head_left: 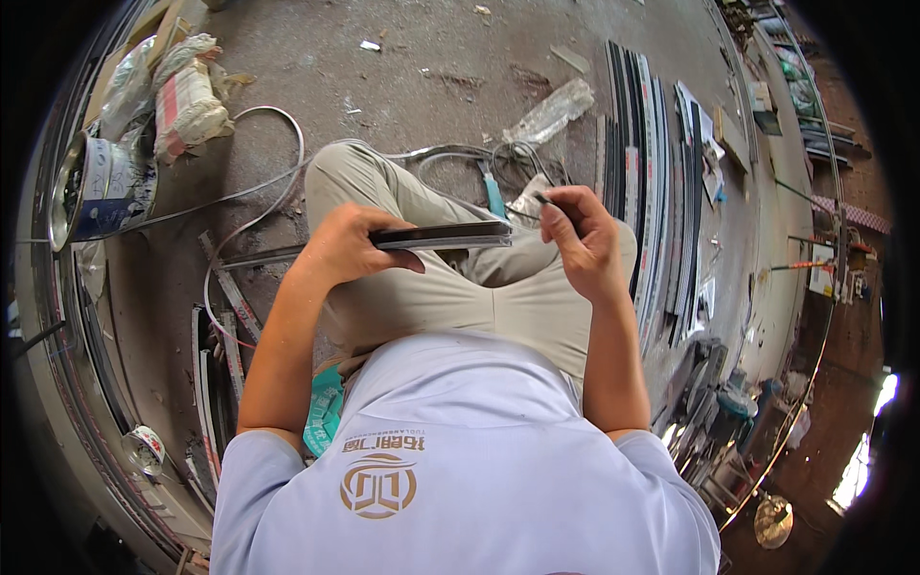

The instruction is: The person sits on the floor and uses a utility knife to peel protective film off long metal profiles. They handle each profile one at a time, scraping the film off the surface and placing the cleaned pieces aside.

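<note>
Black, long profile (446,235) is clamped in the left hand (356,247) above the lap (508,311); a small dark piece (541,198) is pinched by the right hand (586,244), held apart beyond the profile's end. Should the one-handed grip slacken, the profile could be tipped.

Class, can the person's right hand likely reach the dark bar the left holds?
Probably yes: the right hand is near the end of the dark bar, with nothing large visible between them, though it is pinching a small dark piece.
</note>
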Demonstrator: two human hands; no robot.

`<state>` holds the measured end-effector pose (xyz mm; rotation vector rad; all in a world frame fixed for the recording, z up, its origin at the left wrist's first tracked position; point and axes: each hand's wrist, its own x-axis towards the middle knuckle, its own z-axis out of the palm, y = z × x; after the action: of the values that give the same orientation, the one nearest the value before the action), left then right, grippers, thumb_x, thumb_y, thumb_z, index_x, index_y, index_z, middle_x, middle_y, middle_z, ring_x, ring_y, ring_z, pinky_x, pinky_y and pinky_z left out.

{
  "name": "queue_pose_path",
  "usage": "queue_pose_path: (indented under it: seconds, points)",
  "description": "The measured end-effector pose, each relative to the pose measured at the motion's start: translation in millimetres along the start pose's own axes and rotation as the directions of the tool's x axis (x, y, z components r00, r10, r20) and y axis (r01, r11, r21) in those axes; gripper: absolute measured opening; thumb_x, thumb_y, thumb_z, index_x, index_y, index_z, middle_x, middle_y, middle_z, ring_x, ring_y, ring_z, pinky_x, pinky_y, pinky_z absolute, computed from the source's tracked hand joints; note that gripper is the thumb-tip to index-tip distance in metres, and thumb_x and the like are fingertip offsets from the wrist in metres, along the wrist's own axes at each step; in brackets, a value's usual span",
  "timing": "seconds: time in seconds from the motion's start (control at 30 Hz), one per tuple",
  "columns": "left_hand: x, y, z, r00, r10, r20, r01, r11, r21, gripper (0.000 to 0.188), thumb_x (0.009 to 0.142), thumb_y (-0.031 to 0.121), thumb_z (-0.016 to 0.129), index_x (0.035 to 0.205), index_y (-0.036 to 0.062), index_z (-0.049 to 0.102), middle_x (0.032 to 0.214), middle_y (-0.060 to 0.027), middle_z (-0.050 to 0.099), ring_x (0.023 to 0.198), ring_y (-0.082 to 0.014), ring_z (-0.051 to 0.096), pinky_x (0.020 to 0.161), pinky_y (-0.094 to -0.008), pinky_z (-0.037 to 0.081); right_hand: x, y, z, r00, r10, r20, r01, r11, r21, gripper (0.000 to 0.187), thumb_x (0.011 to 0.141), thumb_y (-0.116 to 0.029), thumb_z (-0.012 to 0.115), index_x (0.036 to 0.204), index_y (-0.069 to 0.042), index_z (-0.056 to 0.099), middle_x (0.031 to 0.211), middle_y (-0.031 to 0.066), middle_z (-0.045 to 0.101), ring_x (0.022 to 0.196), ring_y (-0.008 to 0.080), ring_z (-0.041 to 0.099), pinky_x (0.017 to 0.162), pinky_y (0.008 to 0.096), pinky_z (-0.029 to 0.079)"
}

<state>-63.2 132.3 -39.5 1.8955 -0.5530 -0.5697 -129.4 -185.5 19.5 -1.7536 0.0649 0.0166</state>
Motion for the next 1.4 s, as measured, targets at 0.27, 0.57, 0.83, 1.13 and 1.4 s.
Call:
queue_pose_path:
  seconds: [0.27,0.57,0.83,1.13,1.4]
  points:
    - [10,-3,-7,0.985,-0.114,0.128,0.099,0.988,0.119,0.036,0.069,0.015,0.098,0.096,0.0016,0.078,0.075,-0.0100,0.073,0.065,-0.0131,0.059,0.065,-0.0307,0.051,1,-16,4,0.994,0.003,0.112,0.025,0.967,-0.253,0.015,0.099,-0.002,0.072,0.114,0.000,0.073,0.079,-0.0047,0.061,0.069,0.0026,0.046,0.061,0.0207,0.037]
    - [14,-10,-10,0.987,-0.036,0.153,0.015,0.990,0.140,0.040,0.072,0.029,0.098,0.093,0.0017,0.077,0.067,-0.0130,0.063,0.060,-0.0167,0.046,0.059,-0.0341,0.045,5,-11,5,0.986,-0.005,0.169,0.061,0.944,-0.323,0.016,0.094,-0.007,0.077,0.110,-0.004,0.077,0.084,0.0067,0.073,0.064,0.0113,0.055,0.060,0.0274,0.047]
    - [15,-15,-11,0.980,-0.118,0.157,0.102,0.989,0.109,0.050,0.069,0.046,0.098,0.089,0.0041,0.080,0.065,-0.0136,0.065,0.056,-0.0268,0.053,0.058,-0.0366,0.046,6,-15,8,0.983,-0.084,0.162,0.141,0.915,-0.379,0.017,0.093,-0.003,0.076,0.110,-0.003,0.076,0.088,0.0074,0.074,0.068,0.0148,0.063,0.062,0.0277,0.050]
    - [13,-12,-12,0.987,-0.080,0.136,0.063,0.991,0.120,0.048,0.070,0.047,0.096,0.090,0.0060,0.081,0.068,-0.0159,0.066,0.059,-0.0310,0.055,0.060,-0.0383,0.047,7,-18,7,0.967,-0.153,0.204,0.228,0.877,-0.423,0.016,0.095,0.001,0.073,0.111,-0.001,0.075,0.085,0.0052,0.071,0.068,0.0081,0.058,0.063,0.0243,0.048]
    - [11,-12,-13,0.986,-0.086,0.142,0.072,0.992,0.104,0.044,0.071,0.041,0.097,0.089,0.0049,0.079,0.067,-0.0148,0.063,0.059,-0.0270,0.051,0.058,-0.0367,0.045,8,-21,10,0.963,-0.194,0.187,0.259,0.860,-0.439,0.016,0.091,-0.004,0.077,0.107,-0.004,0.076,0.093,0.0118,0.077,0.070,0.0253,0.070,0.063,0.0333,0.054]
